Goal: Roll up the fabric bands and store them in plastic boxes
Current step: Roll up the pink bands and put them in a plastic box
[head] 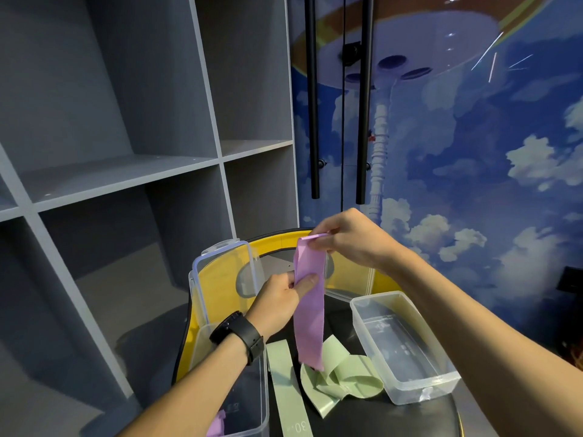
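Hanging at frame centre, the purple band (310, 307) is pinched at its top by the right hand (350, 239) and lower by the left hand (282, 298). Rolling looks about to begin; the empty box (407, 370) waits lower right beside green bands (337, 373).

Looking like someone's bedroom or hobby room: grey cubby shelving (126, 171) standing up left of the grip, a wardrobe door (473, 137) with an anime sky mural and long black handles (312, 96) showing right behind it.
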